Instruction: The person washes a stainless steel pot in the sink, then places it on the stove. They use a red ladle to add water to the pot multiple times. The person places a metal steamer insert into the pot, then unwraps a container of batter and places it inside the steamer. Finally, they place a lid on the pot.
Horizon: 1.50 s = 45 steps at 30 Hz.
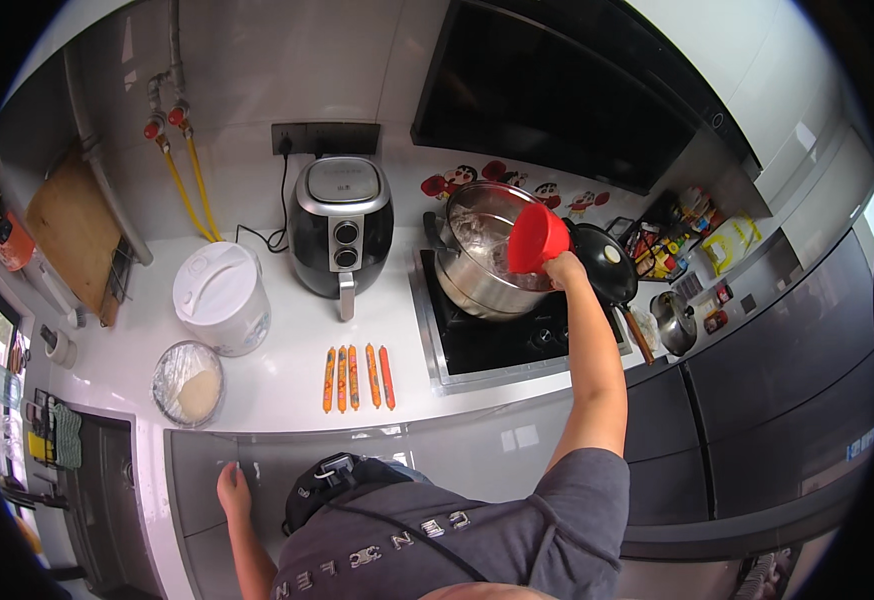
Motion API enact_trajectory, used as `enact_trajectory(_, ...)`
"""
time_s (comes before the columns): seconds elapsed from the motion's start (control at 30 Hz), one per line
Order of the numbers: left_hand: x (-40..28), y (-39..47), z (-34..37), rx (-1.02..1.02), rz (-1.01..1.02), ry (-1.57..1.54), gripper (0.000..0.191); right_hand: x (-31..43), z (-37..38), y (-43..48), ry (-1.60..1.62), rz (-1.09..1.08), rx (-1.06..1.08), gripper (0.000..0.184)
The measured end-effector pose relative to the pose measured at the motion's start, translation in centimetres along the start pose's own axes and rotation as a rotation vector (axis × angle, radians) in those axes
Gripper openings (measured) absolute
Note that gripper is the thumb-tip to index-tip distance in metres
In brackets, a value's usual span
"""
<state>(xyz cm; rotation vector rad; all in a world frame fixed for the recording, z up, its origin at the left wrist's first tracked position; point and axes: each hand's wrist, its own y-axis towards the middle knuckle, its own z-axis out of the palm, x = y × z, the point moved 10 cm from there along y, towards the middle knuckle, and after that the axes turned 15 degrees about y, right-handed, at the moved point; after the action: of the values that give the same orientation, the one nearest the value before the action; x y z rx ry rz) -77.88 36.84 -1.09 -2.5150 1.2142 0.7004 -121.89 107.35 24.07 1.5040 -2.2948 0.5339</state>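
My right hand [566, 270] grips a red plastic scoop [537, 238], tilted over the mouth of a large stainless steel pot [485, 289]. The pot stands on a black cooktop [482, 345] with a metal rim; water appears to be inside, though the scoop hides part of the interior. My left hand [235, 491] hangs low beside my body, in front of the cabinet, with nothing visible in it. Several wrapped sausages [353, 377] lie in a row on the white counter [294, 409]. Left of them, a dough lump [199, 394] rests in a bowl under plastic film [181, 367].
A black air fryer [342, 240] and a lidded white container [223, 300] stand behind the sausages. Beside the pot sits a black frying pan [603, 262], its wooden handle [638, 335] pointing towards me. A range hood [557, 82] overhangs the cooktop. At left is a sink [103, 495].
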Motion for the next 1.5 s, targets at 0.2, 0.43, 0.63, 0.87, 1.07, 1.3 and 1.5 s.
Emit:
enact_trajectory(0.2,-1.0,0.5,0.0,-0.030,0.009,-0.019,0.028,3.9,-4.1,-5.5,-0.386,-0.207,-0.381,0.044)
enact_trajectory(0.43,-2.0,1.1,-2.8,-0.183,0.015,0.039,0.039,6.6,-4.6,-10.3,-0.615,-0.471,-0.680,0.041)
enact_trajectory(0.63,2.4,1.8,-8.3,-0.348,0.021,0.117,0.039,8.9,-4.5,-10.6,-0.383,-0.243,-0.583,0.039)
enact_trajectory(0.87,16.2,1.2,-19.8,-0.600,-0.223,0.202,0.038,24.0,8.4,-20.0,1.383,-0.417,0.304,0.030)
enact_trajectory(1.07,31.9,-1.0,-30.5,-0.713,-0.484,0.331,0.042,42.2,29.9,-44.3,1.022,-0.359,1.168,0.038)
enact_trajectory(1.3,44.2,4.5,-40.0,-0.633,-0.428,0.464,0.041,45.9,53.5,-72.4,0.418,-0.054,1.873,0.046)
enact_trajectory(1.5,58.2,14.0,-41.3,-0.560,-0.410,0.257,0.054,47.1,60.5,-86.1,0.301,0.190,2.013,0.045)
